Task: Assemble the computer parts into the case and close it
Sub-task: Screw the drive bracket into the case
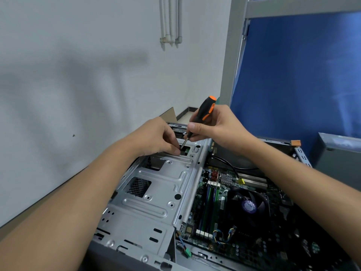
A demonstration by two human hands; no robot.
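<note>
Head view looks down on an open computer case [302, 156] that lies on its side on a surface close to a white wall [78, 75]. In the left part of the case sits a grey metal drive cage [162, 184]; in the right part the motherboard [215, 222] is seen, with a black cooler fan [251, 206], green memory sticks [210, 204] and a black cable with a yellow connector [241, 180]. The right hand [214, 124] grips a screwdriver [206, 109] with a black and orange handle, its fingers and thumb wrapped around the lower handle. The tool is tilted, and its shaft points down-left to a small opening at the far end of the drive cage. The left hand [158, 135] rests on that end of the cage, and its curled fingertips are closed together around the lower end of the shaft. Whether a screw is between them, I cannot tell. A blue panel [302, 75] stands behind the case on the right, and white pipes [171, 22] run down the wall.
</note>
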